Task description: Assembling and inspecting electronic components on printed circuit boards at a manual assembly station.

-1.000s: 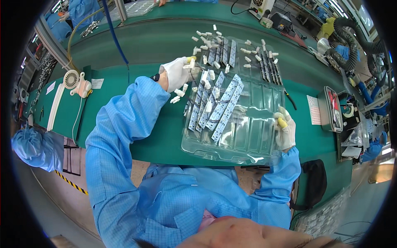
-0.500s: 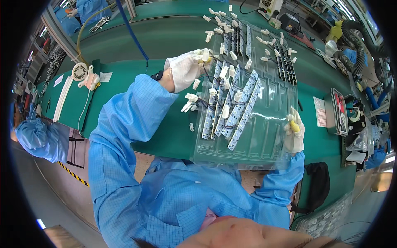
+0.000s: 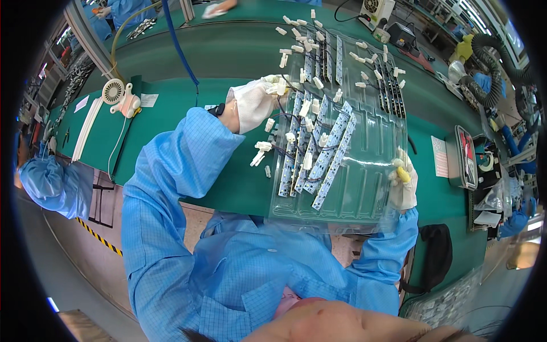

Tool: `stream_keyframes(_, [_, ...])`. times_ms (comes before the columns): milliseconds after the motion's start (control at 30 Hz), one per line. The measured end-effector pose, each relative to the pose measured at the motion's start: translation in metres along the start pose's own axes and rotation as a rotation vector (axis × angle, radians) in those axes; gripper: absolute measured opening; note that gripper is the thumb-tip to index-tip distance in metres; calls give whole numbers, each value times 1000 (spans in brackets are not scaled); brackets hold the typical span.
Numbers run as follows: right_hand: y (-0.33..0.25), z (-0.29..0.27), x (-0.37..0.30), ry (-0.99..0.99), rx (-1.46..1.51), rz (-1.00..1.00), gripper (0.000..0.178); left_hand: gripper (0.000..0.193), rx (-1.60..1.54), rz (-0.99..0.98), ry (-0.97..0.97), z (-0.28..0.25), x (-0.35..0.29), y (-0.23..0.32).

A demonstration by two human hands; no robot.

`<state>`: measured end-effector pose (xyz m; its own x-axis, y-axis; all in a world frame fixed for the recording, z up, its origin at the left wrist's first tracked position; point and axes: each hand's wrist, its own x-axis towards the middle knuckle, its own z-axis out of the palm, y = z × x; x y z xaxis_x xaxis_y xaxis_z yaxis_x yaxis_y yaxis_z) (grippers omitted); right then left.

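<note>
A clear plastic tray (image 3: 364,194) is held by its two sides in front of me, its near edge close to my body. My left hand (image 3: 254,104), in a white glove, is closed on the tray's far left side; white connectors partly hide the fingertips. At the near right side, my gloved right hand (image 3: 403,185) grips the rim, a yellow fingertip showing. Several white LED strip boards (image 3: 335,162) lie slanted on the tray's left half, with dark wires and white connectors (image 3: 262,147) hanging over the left edge. Farther back lie more strips (image 3: 339,60) and dark-edged ones (image 3: 391,91).
Under the tray is a green-topped bench (image 3: 228,182). A small white fan (image 3: 121,97) and long white strips (image 3: 87,130) are on the left. To the right stand a metal box (image 3: 466,157) and a black bag (image 3: 436,256). A blue hose (image 3: 179,43) hangs at the back left.
The tray has shifted very slightly, with both hands keeping their hold, and its near edge is blurred. Another person's hand with something white has appeared at the far side of the bench.
</note>
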<state>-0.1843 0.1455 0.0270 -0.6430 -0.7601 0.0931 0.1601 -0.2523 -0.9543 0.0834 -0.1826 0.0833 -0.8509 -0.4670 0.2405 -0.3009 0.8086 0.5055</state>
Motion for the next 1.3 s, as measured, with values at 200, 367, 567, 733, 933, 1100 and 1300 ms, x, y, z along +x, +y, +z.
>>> stream_keyframes(200, [0, 1, 1, -14, 1, -7, 62, 25, -1046, 85, 100, 39, 12, -43])
stream_keyframes(367, [0, 1, 0, -13, -2, -21, 63, 24, -427, 179, 222, 15, 2, -17])
stream_keyframes(567, [1, 2, 0, -25, 5, -15, 64, 23, -702, 37, 106, 1, -10, 1])
stream_keyframes(733, [0, 2, 0, -36, -7, -40, 65, 23, -696, -141, 63, -8, -11, 18])
stream_keyframes(933, [-1, 1, 2, -54, 14, -46, 63, 18, -793, 341, 320, 29, 3, -19])
stream_keyframes(1100, [0, -1, 2, -53, 9, -51, 62, 19, -859, 393, 276, 27, 3, -24])
stream_keyframes(1300, [-1, -1, 2, -50, 2, -33, 64, 19, -93, 205, 282, 3, -10, -1])
